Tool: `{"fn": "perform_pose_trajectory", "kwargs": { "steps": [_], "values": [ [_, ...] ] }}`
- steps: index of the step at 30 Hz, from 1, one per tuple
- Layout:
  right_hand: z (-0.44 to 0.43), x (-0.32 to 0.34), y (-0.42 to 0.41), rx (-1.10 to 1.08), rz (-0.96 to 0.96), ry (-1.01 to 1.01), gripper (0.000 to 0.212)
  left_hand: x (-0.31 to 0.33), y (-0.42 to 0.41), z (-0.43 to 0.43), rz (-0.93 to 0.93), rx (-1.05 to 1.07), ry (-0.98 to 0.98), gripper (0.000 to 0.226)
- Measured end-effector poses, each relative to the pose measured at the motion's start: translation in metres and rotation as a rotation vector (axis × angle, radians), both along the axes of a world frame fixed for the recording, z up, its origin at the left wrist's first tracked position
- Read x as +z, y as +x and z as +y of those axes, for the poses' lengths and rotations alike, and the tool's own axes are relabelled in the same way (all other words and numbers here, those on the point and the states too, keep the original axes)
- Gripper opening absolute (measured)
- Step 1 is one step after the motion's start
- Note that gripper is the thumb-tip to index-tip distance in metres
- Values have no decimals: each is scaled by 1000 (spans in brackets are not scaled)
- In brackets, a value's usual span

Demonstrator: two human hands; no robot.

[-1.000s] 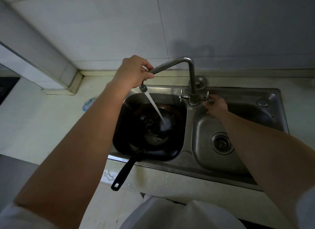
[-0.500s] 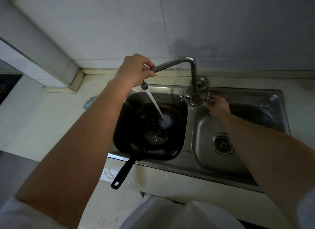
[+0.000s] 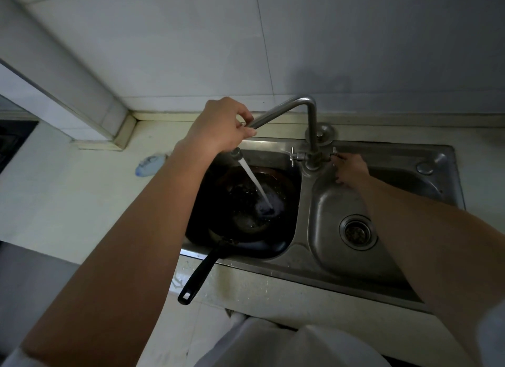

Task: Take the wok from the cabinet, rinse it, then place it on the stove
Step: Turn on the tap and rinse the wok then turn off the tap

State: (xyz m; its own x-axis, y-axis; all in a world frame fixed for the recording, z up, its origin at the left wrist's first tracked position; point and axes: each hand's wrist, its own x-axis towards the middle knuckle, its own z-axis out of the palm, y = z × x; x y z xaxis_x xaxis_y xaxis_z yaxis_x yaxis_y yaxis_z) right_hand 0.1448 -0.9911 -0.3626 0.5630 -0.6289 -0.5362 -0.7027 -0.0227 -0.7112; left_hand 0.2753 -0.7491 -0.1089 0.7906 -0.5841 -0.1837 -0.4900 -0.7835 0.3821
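The wok sits in the left basin of the steel sink, its black handle jutting over the front rim toward the person. Water streams into it. Farther back, the left hand is wrapped around the faucet spout, and the right hand pinches the right tap handle.

Dark wok in left sink basin, black handle over front edge.
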Motion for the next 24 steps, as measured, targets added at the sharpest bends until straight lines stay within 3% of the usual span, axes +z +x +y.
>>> {"fn": "perform_pose_trajectory", "kwargs": {
  "steps": [11, 24],
  "values": [
    [-9, 4, -1, 100, 49, 1, 36, 4, 15, -4, 23, -5, 22, 32],
    [-3, 4, -1, 8, 21, 91, 36, 7, 11, -2, 33, -14, 26, 33]
  ]
}}
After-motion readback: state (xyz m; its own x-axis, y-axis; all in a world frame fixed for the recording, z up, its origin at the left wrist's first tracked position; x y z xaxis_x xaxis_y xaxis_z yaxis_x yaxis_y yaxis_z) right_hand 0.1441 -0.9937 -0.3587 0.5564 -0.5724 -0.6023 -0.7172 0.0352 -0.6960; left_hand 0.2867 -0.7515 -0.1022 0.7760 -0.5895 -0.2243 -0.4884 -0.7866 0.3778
